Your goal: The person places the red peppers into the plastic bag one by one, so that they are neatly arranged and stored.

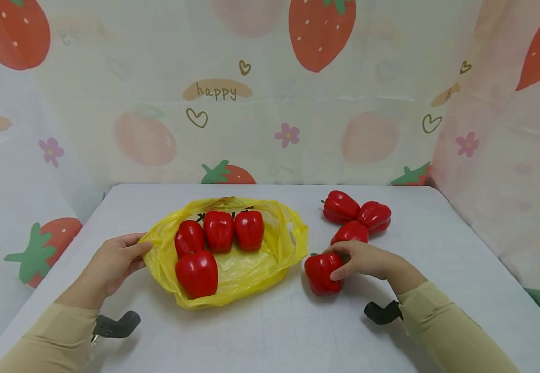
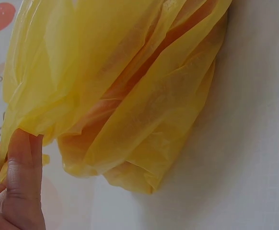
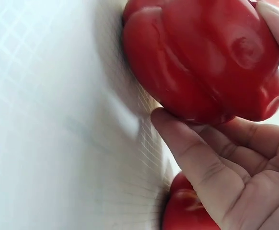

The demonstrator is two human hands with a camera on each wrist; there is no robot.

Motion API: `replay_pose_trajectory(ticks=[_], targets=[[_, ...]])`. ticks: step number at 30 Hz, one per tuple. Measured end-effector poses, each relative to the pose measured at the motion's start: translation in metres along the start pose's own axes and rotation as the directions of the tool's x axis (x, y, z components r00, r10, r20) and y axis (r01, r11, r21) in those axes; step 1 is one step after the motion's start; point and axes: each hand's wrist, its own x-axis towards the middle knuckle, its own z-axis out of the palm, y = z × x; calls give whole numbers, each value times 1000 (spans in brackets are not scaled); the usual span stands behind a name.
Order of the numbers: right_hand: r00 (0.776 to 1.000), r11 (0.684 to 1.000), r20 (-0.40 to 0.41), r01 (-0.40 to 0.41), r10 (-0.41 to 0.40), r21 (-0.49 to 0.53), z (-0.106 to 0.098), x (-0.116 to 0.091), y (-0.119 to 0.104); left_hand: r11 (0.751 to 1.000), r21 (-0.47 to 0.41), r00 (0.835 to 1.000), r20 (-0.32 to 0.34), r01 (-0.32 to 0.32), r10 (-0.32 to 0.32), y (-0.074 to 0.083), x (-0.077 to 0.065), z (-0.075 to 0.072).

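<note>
A yellow plastic bag (image 1: 256, 282) lies on the table with its mouth spread wide, and several red bell peppers (image 1: 218, 231) sit in it. At its left rim my left hand (image 1: 115, 261) pinches the film between thumb and fingers; the left wrist view shows the bag's folds (image 2: 130, 120) close up. Just right of the bag, my right hand (image 1: 365, 260) grips a red bell pepper (image 1: 318, 274) from its right side. In the right wrist view, fingers (image 3: 192, 153) and thumb lie on opposite sides of this pepper (image 3: 202, 57).
Behind the right hand, three more red bell peppers (image 1: 375, 216) lie touching in a cluster on the white table (image 1: 270, 331). A printed fabric backdrop (image 1: 270, 140) rises at the table's back and sides. A dark camera mount sits on each wrist.
</note>
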Motion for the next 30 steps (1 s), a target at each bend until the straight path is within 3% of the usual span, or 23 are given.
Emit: replay_pose_trajectory(ticks=[11,23,30], targets=[[999,1000,-44,8,-7,22,-2,-1,1,1000,-5,1000,-3,8,-8,-2,1,0],[995,997,-67,73,-72,10,-27,-13,-14,1000,-12,1000,-6,16,-16,-4,2,-1],[992,998,-104,69,-69,-7,-41,-19,-27,1000,-15,1000,1,14,-14,-4,3,-1]])
